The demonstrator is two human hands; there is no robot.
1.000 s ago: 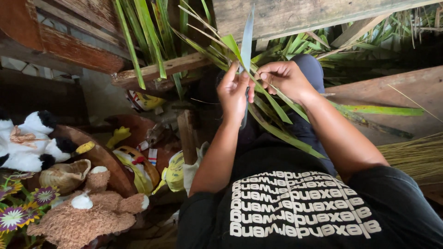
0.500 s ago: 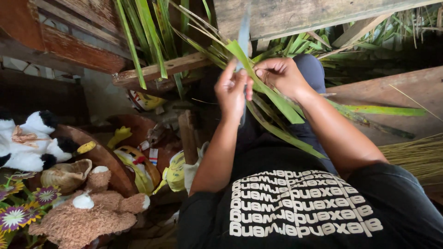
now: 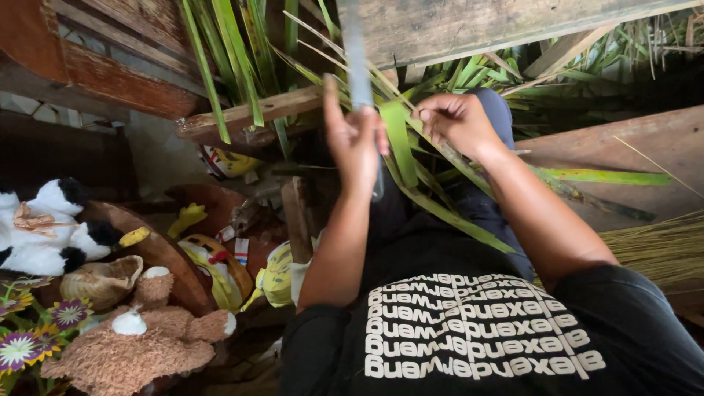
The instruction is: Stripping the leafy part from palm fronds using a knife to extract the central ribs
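Black short-sleeved shirt, white wavy lettering; bare forearms.

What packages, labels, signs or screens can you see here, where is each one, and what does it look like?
Small rectangular card label: low and left of the left forearm, among the toys; white with red and blue patches.
Yellow plastic wrapper: beside the left elbow; crumpled, rounded, yellow with dark marks.
Printed black shirt: on the person, bottom centre; rows of white lettering.
No signs or screens in view.
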